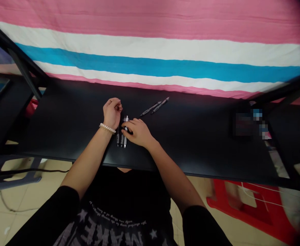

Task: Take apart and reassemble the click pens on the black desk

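Note:
Several pens lie side by side on the black table, nearly parallel and pointing away from me: a white pen (125,140) on the right, with dark pens with grey grips (118,139) to its left. My right hand (140,133) reaches over from the right, with thumb and fingertips on the white pen. Just left of the row, my left hand (111,112) rests on its side with its fingers curled in; no object shows in it. Two more grey and dark pens (160,106) lie slanted farther back, apart from both hands.
The black table (196,136) spans the view. A pink, white and blue striped cloth (165,65) hangs along its back edge. Black metal frame bars (24,71) stand at both ends. A blurred-out item (244,123) sits far right. A red stool (252,208) stands below.

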Action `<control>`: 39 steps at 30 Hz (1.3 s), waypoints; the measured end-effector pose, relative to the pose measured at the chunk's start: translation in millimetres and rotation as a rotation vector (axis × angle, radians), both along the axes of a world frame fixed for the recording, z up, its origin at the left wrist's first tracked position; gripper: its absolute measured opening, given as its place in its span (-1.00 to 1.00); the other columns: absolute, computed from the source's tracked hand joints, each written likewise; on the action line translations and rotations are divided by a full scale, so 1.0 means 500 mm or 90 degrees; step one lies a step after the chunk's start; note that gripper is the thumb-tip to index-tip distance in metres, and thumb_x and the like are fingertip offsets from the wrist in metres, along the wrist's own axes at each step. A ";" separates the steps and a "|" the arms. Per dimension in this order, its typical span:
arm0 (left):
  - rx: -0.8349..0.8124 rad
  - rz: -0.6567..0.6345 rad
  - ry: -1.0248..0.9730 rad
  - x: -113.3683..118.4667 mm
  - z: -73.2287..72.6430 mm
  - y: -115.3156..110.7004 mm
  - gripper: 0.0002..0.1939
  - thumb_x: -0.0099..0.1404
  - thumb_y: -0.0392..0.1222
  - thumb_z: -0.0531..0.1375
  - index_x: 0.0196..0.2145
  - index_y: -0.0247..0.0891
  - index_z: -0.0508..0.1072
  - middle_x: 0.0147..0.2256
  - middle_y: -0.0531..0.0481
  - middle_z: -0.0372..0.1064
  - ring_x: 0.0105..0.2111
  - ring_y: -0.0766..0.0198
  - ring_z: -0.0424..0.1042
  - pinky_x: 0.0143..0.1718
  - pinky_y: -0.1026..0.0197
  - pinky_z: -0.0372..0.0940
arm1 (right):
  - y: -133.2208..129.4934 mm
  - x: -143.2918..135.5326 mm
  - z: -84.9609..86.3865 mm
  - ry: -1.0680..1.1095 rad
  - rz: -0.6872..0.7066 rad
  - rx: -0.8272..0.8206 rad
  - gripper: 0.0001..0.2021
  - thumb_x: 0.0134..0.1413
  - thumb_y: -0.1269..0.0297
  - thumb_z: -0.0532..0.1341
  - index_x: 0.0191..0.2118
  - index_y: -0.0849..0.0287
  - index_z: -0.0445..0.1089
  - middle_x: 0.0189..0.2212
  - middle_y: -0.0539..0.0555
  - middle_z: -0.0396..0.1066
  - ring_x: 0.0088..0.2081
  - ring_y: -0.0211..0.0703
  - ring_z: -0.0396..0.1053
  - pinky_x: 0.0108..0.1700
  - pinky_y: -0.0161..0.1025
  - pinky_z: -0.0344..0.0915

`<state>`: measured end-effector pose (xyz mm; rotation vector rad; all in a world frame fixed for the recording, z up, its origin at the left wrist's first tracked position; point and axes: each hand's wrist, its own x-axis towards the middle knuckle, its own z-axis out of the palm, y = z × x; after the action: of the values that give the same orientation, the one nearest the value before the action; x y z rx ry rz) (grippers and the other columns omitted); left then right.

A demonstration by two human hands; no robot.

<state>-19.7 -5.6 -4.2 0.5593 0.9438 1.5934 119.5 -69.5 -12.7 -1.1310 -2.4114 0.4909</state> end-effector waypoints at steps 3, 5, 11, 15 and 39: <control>-0.013 -0.012 0.008 0.001 0.002 -0.001 -0.84 0.11 -0.34 0.25 -0.52 -0.22 0.31 -0.54 0.14 0.18 -0.57 0.46 0.21 -0.49 0.35 0.15 | 0.001 0.001 0.001 0.005 0.008 -0.018 -0.81 0.24 0.23 0.18 -0.13 0.19 0.46 -0.39 0.07 0.44 -0.31 -0.10 0.25 -0.19 -0.19 0.10; -0.014 -0.016 0.007 0.002 0.003 -0.002 -0.84 0.11 -0.35 0.24 -0.52 -0.22 0.31 -0.54 0.14 0.17 -0.57 0.46 0.21 -0.49 0.34 0.15 | 0.001 0.002 -0.001 0.026 0.010 -0.023 -0.82 0.23 0.30 0.16 -0.11 0.21 0.42 -0.40 0.07 0.44 -0.33 -0.11 0.24 -0.17 -0.20 0.13; -0.011 -0.020 -0.015 0.002 0.005 -0.003 -0.85 0.08 -0.35 0.24 -0.53 -0.23 0.31 -0.54 0.14 0.17 -0.58 0.46 0.18 -0.51 0.34 0.13 | 0.000 -0.002 -0.005 0.029 -0.001 -0.004 -0.86 0.16 0.41 0.11 -0.24 0.19 0.42 -0.43 0.05 0.41 -0.36 -0.14 0.23 -0.17 -0.22 0.14; -0.005 -0.024 -0.024 0.001 0.007 -0.002 -0.83 0.07 -0.33 0.26 -0.53 -0.23 0.30 -0.54 0.14 0.15 -0.59 0.47 0.16 -0.52 0.34 0.13 | -0.001 -0.003 -0.001 0.024 -0.008 -0.005 -0.89 0.19 0.31 0.15 -0.31 0.18 0.41 -0.47 0.04 0.38 -0.38 -0.15 0.22 -0.21 -0.23 0.13; 0.111 -0.304 0.196 0.018 0.021 -0.040 -0.67 0.11 0.02 0.43 -0.27 -0.26 0.61 -0.35 -0.08 0.54 -0.40 0.30 0.49 -0.32 0.26 0.39 | -0.004 -0.015 -0.017 0.514 -0.182 -0.192 -0.78 0.26 0.07 0.14 -0.15 0.04 0.12 -0.43 -0.09 0.30 -0.51 -0.31 0.33 -0.48 -0.31 0.33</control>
<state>-10.6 -25.7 6.5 1.0883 0.8180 1.1807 111.8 -71.4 -21.0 -1.0872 -1.4910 1.0057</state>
